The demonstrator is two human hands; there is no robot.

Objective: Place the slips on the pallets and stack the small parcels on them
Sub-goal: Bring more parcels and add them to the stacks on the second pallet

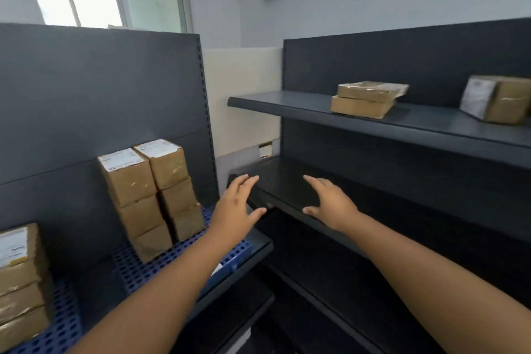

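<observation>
Hovering left hand (234, 208) and right hand (330, 202) over dark shelf (287, 178), fingers straight, holding nothing, beside parcels (149, 190) stacked on blue pallet (138, 270).

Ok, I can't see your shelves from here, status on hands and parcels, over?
Left hand open, empty. Right hand open, empty. Small parcels stacked on blue pallet; flat parcels on upper shelf. Nothing blocking the hands.

Parcel stack (21, 282) far left of left fingers (241, 185): cut by frame edge. Shelf parcel (500, 100) up-right of right fingers (314, 182): cut too. Label print unreadable. White scrap (217, 268) below left fingers: mostly hidden under left forearm (172, 282). Small item (265, 149) just above left fingers: can't identify.
</observation>
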